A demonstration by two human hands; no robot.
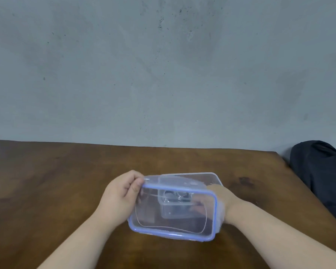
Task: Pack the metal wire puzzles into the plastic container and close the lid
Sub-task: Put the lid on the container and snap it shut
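A clear plastic lid [173,226] with a blue rim is held tilted above the clear container [211,176] at the middle of the wooden table. My left hand [120,197] grips the lid's far left corner. My right hand [219,200] holds the lid's right edge, its fingers showing through the plastic underneath. Through the lid I see a small clear box with metal wire puzzles [176,197] inside the container. The container's near part is hidden behind the lid.
The brown wooden table [56,181] runs to a grey wall behind. A dark bundle of fabric [320,171] lies off the table's right corner.
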